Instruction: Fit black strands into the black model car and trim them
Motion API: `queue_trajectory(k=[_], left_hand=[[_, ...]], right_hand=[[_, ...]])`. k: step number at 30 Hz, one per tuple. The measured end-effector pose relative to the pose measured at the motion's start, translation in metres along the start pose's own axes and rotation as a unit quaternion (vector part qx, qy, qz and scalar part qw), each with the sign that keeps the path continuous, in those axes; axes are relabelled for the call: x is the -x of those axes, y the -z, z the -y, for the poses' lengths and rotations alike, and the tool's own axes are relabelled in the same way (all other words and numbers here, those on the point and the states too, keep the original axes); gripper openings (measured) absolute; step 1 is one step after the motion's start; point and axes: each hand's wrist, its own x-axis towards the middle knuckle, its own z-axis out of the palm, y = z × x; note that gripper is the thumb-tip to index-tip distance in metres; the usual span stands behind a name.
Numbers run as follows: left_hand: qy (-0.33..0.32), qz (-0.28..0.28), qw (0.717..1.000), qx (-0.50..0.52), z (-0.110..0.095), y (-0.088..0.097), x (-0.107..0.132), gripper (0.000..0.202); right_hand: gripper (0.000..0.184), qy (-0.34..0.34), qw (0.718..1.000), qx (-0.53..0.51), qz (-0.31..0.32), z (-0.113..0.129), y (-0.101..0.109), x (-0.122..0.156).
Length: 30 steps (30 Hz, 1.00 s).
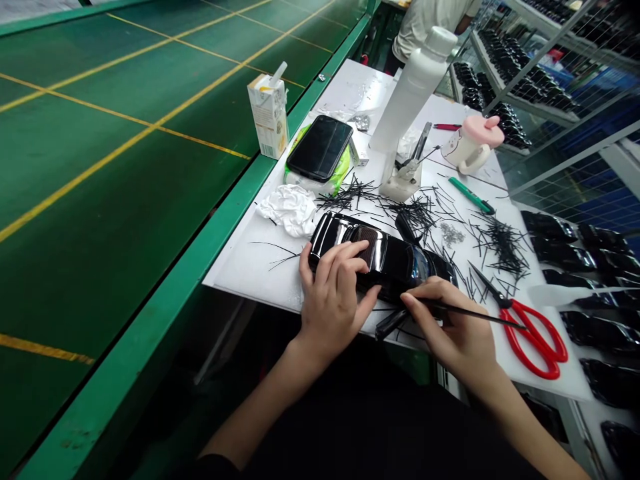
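A glossy black model car body (pixel 385 260) lies on the white work board (pixel 250 273), its windscreen toward the right. My left hand (pixel 333 293) grips it, fingers spread across the roof and rear. My right hand (pixel 450 327) pinches a thin black rod (pixel 475 312), with the fingertips close to the car's near side. Red-handled scissors (pixel 534 339) lie open just right of that hand. Loose black plastic trimmings (pixel 503 247) are scattered over the board beyond the car. The car's underside is hidden.
On the board stand a white bottle (pixel 413 90), a pink-lidded cup (pixel 473 143), a drink carton (pixel 269 115) and a black phone (pixel 320 148). Crumpled white tissue (pixel 290 210) lies nearby. Several black car bodies (pixel 560 250) sit at right; a green conveyor belt (pixel 120 187) runs left.
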Motion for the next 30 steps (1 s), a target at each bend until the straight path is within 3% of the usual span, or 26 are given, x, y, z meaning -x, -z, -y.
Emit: queue_trajectory(k=[16, 23, 30], left_hand=[[0.0, -0.001, 1.0, -0.009, 0.0, 0.0, 0.0, 0.026], [0.0, 0.0, 1.0, -0.013, 0.0, 0.0, 0.0, 0.025], [0.002, 0.0, 1.0, -0.014, 0.0, 0.0, 0.0, 0.026]], right_hand=[[0.012, 0.0, 1.0, 0.002, -0.014, -0.003, -0.002, 0.001], [0.015, 0.045, 0.999, 0.016, -0.015, -0.003, -0.004, -0.001], [0.011, -0.014, 0.998, 0.054, 0.021, 0.007, -0.002, -0.013]])
